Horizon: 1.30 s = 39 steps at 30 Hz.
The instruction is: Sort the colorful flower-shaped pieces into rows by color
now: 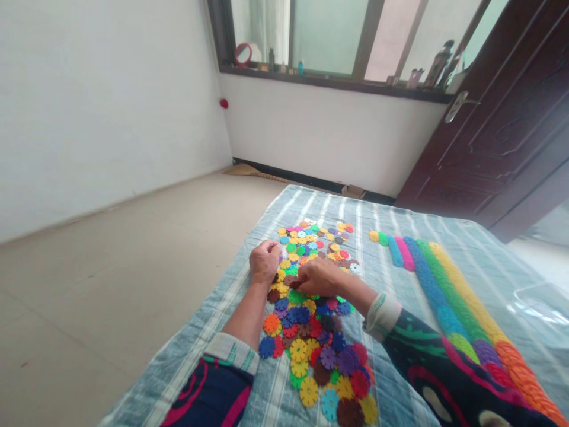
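Many-coloured plastic snowflake discs (299, 350) with notched rims lie in a long loose pile on a striped cloth. At the pile's left edge is my left hand (265, 261), its fingers curled closed; what is inside them, if anything, is hidden. My right hand (319, 277) reaches over the middle of the pile from the right, thumb and forefinger pinched at a dark brown snowflake disc (295, 285). To the right, overlapping discs sorted by colour form long rows, among them a yellow row (462, 284), a green row (448, 290) and a blue row (424, 279).
The striped cloth (213, 332) covers a broad surface that ends at the left above a tiled floor (111, 296). Beyond it are a white wall, a windowsill (338, 83) with bottles and a round red mirror (243, 54), and a dark red door (484, 118) at the right.
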Each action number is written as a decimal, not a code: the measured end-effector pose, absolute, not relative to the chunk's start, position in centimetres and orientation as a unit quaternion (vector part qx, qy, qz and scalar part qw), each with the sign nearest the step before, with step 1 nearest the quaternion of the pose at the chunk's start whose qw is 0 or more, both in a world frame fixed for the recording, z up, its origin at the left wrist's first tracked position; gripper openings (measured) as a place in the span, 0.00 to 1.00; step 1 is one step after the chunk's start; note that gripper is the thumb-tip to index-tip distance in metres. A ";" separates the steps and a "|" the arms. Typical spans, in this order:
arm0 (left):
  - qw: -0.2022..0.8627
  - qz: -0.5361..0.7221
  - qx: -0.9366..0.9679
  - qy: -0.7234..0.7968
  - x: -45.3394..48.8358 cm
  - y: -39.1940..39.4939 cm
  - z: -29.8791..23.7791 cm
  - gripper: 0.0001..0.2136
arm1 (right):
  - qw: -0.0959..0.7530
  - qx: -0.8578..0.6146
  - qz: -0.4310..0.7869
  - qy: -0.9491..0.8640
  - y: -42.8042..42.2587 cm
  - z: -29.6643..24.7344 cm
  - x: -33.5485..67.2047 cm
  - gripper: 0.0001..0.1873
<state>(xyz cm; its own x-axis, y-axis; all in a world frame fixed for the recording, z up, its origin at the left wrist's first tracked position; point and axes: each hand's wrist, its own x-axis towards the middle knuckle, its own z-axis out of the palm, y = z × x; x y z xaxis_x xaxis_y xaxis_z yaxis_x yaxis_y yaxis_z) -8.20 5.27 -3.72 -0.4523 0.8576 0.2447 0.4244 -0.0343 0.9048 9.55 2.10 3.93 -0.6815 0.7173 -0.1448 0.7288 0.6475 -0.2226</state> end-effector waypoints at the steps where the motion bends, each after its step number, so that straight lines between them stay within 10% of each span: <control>1: 0.205 0.535 0.481 0.663 -8.2 5.3 -3.7 0.10 | 0.020 0.400 -0.129 0.907 2.0 3.9 9.5 0.11; 39: 0.208 0.541 0.475 0.663 -8.3 5.5 -3.6 0.11 | -0.003 0.451 -0.459 0.765 4.2 4.7 16.2 0.13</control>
